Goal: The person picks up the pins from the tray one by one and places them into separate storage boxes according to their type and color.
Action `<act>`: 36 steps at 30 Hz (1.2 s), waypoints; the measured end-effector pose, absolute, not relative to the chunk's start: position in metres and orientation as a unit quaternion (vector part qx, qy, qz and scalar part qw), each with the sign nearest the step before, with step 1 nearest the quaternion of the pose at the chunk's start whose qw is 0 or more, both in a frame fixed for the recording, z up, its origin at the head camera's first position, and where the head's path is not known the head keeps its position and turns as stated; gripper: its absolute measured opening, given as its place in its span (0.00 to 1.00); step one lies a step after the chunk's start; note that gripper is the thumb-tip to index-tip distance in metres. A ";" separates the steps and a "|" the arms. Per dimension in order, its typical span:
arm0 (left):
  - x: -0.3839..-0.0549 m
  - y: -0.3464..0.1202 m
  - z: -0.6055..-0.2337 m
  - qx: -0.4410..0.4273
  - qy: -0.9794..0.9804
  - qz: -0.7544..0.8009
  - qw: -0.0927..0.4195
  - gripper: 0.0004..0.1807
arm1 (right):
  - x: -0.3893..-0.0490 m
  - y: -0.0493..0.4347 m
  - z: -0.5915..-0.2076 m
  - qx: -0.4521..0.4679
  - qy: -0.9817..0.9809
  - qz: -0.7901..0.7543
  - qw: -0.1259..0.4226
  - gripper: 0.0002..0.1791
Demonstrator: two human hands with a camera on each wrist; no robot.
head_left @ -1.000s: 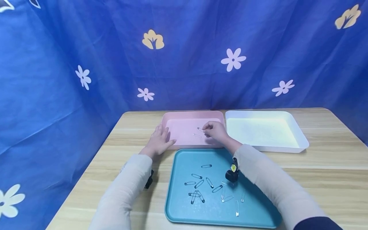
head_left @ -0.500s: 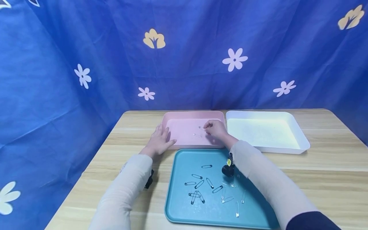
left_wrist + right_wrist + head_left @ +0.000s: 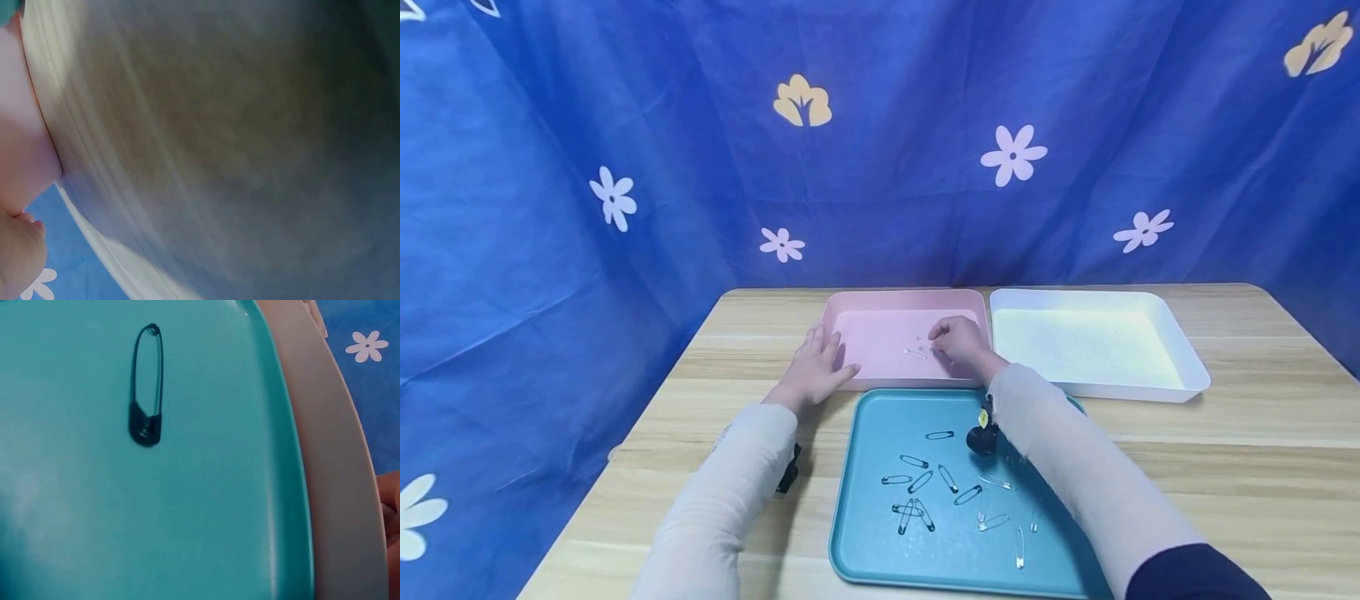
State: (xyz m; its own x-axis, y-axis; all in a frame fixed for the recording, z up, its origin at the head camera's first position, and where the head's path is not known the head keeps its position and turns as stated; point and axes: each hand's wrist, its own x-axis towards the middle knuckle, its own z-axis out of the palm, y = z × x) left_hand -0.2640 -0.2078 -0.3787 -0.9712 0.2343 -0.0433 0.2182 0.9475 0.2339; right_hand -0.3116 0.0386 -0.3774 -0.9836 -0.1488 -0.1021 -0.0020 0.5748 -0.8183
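Observation:
My right hand (image 3: 961, 340) is low inside the pink box (image 3: 880, 302), thumb and fingertips pinching a silver safety pin (image 3: 920, 339) whose end shows faintly at their left. Just below it, another silver safety pin (image 3: 915, 354) lies on the box floor. My left hand (image 3: 814, 367) rests with spread fingers at the box's left wall, its thumb along the front corner. In the left wrist view only part of a hand (image 3: 22, 256) shows at the edge. Several dark safety pins (image 3: 947, 478) and silver safety pins (image 3: 1019, 547) lie on the teal tray (image 3: 880, 575).
A white box (image 3: 1150, 387) stands right of the pink one on the wooden table (image 3: 1240, 467). Behind hangs a blue flowered curtain (image 3: 887, 183). The right wrist view shows a dark safety pin (image 3: 147, 428) on the tray, beside the pink box wall (image 3: 340, 487).
My right hand has lowered slightly in the pink box, and the pin's end sits a little lower. The right forearm has swung left over the tray. My left hand has stayed put.

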 end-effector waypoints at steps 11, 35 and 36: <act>-0.263 -0.208 -0.380 0.113 0.986 0.116 0.036 0.43 | -0.314 0.035 -0.385 -0.070 0.898 -0.426 0.077 0.07; -0.262 -0.205 -0.375 0.125 0.985 0.117 0.023 0.42 | -0.312 0.035 -0.386 -0.061 0.908 -0.408 0.075 0.06; -0.262 -0.206 -0.376 0.125 0.985 0.117 0.023 0.42 | -0.312 0.036 -0.386 -0.060 0.907 -0.410 0.077 0.06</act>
State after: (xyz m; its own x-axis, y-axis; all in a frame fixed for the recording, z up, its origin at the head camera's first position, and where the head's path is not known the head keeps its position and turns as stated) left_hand -0.2621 -0.2057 -0.3757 -0.9676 0.2520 -0.0168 0.2411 0.9413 0.2362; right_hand -0.3119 0.0359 -0.3857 -0.9809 -0.1719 -0.0914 -0.0449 0.6564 -0.7531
